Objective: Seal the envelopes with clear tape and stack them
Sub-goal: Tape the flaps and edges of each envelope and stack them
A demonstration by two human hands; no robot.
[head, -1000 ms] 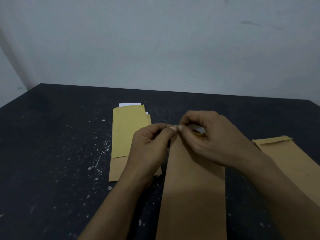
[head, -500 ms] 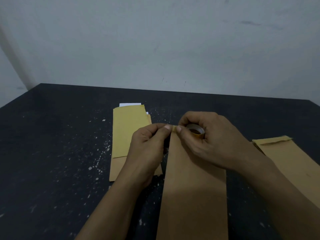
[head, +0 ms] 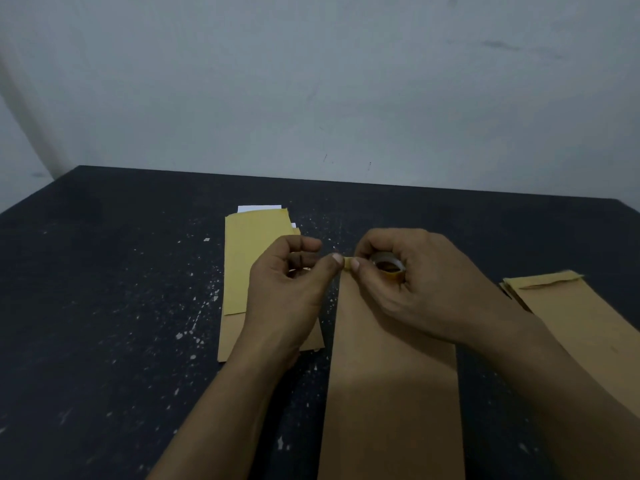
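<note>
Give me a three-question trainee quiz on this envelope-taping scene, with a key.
1. Multiple choice: what does the right hand grip? A. tape roll B. scissors C. pen
2. True or false: the brown envelope under the hands lies on top of the envelope stack.
3. Fill in: the left hand pinches the loose end of the ____.

Key: 1. A. 2. False: it lies on the table beside the stack, apart from it. 3. tape (the tape end).
</note>
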